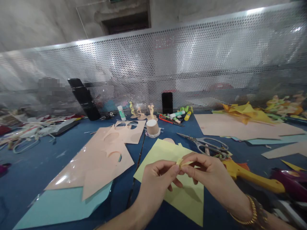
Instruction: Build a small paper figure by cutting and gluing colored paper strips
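Between my two hands is a small yellow paper piece [179, 162], pinched at the fingertips. My left hand [159, 175] grips its left side with thumb and forefinger closed. From the other side, my right hand [206, 169] pinches it too, and a bracelet circles that wrist. Below both hands lies a pale yellow-green paper sheet [153, 156] on the blue table. Scissors [206, 142] rest just beyond my right hand. Part of the small piece is hidden by my fingers, so its full shape cannot be made out.
Pink sheets with round cut-outs [96, 159] overlap a light blue sheet [64, 207] at left. A tape roll [153, 126], glue stick [121, 113], small paper figures [151, 111] and phone [167, 103] stand farther back. A yellow-handled tool [256, 179] lies right, near yellow paper scraps [247, 111].
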A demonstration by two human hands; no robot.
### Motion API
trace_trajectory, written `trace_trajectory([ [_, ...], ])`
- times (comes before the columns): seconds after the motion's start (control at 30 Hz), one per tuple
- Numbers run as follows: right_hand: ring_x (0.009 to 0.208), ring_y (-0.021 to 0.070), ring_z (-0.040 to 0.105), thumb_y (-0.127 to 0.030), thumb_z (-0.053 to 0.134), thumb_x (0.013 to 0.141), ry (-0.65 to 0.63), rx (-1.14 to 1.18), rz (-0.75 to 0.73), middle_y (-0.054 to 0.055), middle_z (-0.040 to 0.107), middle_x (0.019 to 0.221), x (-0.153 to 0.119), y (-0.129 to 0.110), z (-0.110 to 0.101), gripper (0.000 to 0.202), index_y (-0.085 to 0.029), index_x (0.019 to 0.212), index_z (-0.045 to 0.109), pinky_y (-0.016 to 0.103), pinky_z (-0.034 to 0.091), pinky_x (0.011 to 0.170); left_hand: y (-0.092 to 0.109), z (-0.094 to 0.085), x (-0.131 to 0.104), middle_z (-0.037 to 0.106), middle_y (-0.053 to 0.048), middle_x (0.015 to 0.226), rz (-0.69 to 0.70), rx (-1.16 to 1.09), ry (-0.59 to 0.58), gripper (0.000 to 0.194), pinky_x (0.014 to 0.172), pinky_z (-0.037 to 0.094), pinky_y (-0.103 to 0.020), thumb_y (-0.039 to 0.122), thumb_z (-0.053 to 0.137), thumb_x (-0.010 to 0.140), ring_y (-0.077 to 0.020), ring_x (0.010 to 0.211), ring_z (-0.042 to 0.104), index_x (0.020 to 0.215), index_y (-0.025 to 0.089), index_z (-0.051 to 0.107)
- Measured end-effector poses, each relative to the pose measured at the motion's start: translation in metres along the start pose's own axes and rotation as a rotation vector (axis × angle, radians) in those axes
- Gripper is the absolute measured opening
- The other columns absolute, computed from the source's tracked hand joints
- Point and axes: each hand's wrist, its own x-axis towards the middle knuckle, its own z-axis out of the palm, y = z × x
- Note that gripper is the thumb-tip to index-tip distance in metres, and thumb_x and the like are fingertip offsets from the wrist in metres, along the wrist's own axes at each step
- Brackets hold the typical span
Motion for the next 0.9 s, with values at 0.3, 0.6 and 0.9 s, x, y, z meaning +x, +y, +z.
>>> trace_trajectory([
  [0.3, 0.059, 0.0101, 0.057, -0.036, 0.07, 0.075, 0.095, 0.084, 0.038, 0.0, 0.064, 0.073, 0.0011, 0.0062, -0.0004, 0.026, -0.02, 0.094, 0.06, 0.018, 0.045, 0.045, 0.0039, 0.0009, -0.0046, 0.071, -0.003, 0.073, 0.053, 0.112, -0.013, 0.016, 0.048, 0.043, -0.018, 0.029, 0.062, 0.082, -0.0102, 0.055, 0.064, 0.078, 0.016, 0.069],
  [0.6, 0.057, 0.0117, 0.057, -0.04, 0.068, 0.074, 0.086, -0.019, 0.056, 0.001, 0.064, 0.071, -0.0019, 0.0018, 0.0002, 0.029, -0.018, 0.093, 0.068, 0.023, 0.049, 0.049, -0.0003, 0.0001, -0.0016, 0.067, -0.001, 0.07, 0.079, 0.057, 0.066, 0.013, 0.047, 0.049, -0.018, 0.027, 0.07, 0.075, -0.0127, 0.061, 0.064, 0.082, 0.017, 0.069],
  [0.9, 0.055, 0.0103, 0.055, -0.044, 0.063, 0.078, 0.039, 0.009, 0.085, 0.0, 0.06, 0.062, -0.001, -0.0008, -0.0011, 0.028, -0.018, 0.087, 0.069, 0.019, 0.049, 0.047, -0.0004, 0.0009, 0.0015, 0.064, 0.0, 0.057, -0.004, -0.013, 0.08, 0.011, 0.045, 0.048, -0.018, 0.024, 0.071, 0.07, -0.0112, 0.052, 0.061, 0.075, 0.013, 0.07],
])
